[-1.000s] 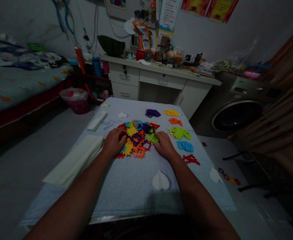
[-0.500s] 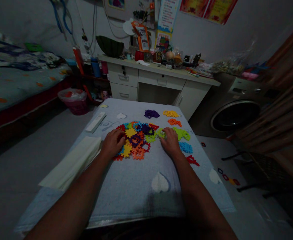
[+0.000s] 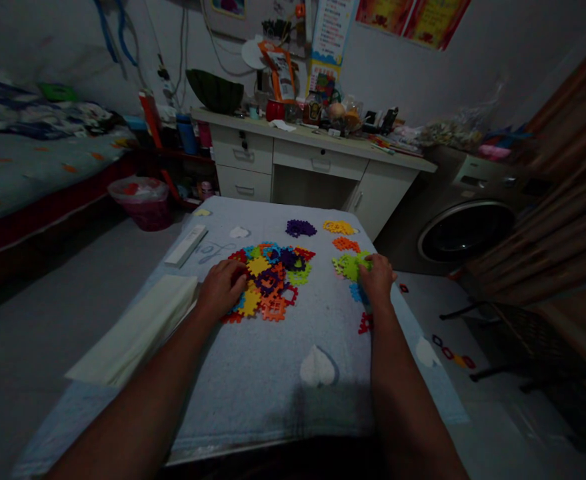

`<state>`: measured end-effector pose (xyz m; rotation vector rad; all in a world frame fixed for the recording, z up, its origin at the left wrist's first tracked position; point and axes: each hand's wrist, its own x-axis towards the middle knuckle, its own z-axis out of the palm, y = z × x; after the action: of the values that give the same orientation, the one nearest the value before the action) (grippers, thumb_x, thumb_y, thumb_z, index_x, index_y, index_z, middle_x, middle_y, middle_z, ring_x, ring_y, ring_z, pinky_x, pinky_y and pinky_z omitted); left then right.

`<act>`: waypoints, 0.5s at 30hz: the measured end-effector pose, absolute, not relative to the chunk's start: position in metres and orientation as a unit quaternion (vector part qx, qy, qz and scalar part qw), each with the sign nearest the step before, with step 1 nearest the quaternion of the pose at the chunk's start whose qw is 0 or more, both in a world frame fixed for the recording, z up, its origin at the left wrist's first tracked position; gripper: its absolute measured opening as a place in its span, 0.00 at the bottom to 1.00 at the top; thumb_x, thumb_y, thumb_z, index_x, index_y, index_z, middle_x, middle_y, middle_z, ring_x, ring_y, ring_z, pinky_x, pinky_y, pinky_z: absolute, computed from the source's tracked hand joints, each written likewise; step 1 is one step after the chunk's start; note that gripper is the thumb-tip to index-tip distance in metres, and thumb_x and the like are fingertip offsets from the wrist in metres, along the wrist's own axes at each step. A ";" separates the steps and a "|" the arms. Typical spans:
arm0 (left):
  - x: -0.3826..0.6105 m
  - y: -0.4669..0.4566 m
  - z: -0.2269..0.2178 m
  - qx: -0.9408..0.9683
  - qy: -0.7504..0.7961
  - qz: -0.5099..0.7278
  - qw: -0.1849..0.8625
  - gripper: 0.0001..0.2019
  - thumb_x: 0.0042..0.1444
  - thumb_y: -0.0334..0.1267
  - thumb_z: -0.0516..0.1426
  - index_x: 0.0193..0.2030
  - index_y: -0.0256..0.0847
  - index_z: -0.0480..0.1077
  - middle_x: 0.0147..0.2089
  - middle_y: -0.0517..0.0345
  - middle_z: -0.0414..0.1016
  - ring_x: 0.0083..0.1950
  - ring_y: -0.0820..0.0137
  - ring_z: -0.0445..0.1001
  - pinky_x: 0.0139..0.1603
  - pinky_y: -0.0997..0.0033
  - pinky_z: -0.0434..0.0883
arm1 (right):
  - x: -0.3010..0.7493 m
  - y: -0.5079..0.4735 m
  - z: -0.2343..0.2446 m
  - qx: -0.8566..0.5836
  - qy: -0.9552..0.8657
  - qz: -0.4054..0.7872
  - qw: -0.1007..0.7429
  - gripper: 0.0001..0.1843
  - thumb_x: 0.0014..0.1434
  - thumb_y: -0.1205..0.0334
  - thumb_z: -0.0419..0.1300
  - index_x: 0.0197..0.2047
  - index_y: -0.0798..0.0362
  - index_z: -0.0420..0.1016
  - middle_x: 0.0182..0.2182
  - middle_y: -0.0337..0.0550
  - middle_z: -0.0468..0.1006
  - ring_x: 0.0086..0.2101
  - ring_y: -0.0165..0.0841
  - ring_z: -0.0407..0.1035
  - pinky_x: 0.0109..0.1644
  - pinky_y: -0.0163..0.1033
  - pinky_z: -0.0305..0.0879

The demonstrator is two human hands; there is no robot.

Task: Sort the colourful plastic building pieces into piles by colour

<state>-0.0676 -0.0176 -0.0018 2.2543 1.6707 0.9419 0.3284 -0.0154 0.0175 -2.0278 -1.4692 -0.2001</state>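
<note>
My left hand [image 3: 223,285] rests against the left edge of a mixed pile of toothed plastic building pieces [image 3: 273,308], in orange, yellow, purple, red, blue and green. Its thumb and fingers are apart, and nothing shows gripped in them. Over a group of lime-green building pieces [image 3: 347,267], my right hand [image 3: 379,275] has its fingertips closed on a green piece [image 3: 363,260]. Blue pieces [image 3: 357,292] and red pieces [image 3: 365,323] lie just below, partly covered by my right hand and wrist.
Purple [image 3: 301,229], yellow [image 3: 339,227] and orange [image 3: 345,244] groups lie toward the table's far edge. A long white box [image 3: 186,245] and a folded pale cloth [image 3: 133,333] are at the left. A desk [image 3: 323,160] stands behind, a washing machine [image 3: 465,213] at right.
My right hand has moved right, carrying a green piece from beside the mixed pile to the green group. My left hand stays at the pile. The view has shifted slightly.
</note>
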 end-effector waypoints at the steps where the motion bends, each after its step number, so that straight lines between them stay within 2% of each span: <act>1: -0.068 -0.017 -0.002 0.758 0.562 0.317 0.091 0.14 0.59 0.44 0.50 0.46 0.42 0.71 0.48 0.48 0.74 0.52 0.57 0.71 0.56 0.55 0.68 | 0.331 -0.015 0.017 -0.772 -0.552 -0.072 0.306 0.12 0.58 0.61 0.55 0.45 0.53 0.73 0.50 0.54 0.72 0.50 0.47 0.64 0.53 0.52 0.56; 10: -0.067 -0.016 -0.004 0.757 0.563 0.317 0.097 0.13 0.58 0.43 0.51 0.46 0.43 0.71 0.47 0.50 0.74 0.51 0.58 0.71 0.56 0.55 0.67 | 0.338 -0.010 0.006 -0.775 -0.562 -0.047 0.285 0.12 0.56 0.63 0.54 0.42 0.54 0.74 0.48 0.53 0.75 0.50 0.43 0.65 0.53 0.50 0.56; 15: -0.067 -0.016 -0.004 0.760 0.559 0.317 0.092 0.14 0.59 0.43 0.50 0.46 0.42 0.71 0.48 0.49 0.74 0.51 0.57 0.71 0.55 0.55 0.68 | 0.330 -0.013 0.016 -0.775 -0.563 -0.054 0.283 0.13 0.57 0.64 0.55 0.44 0.53 0.75 0.50 0.53 0.74 0.50 0.45 0.65 0.53 0.51 0.55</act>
<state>-0.0666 -0.0157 -0.0044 2.2580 1.6606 0.9405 0.3305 -0.0135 0.0159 -2.0744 -1.5078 -0.1435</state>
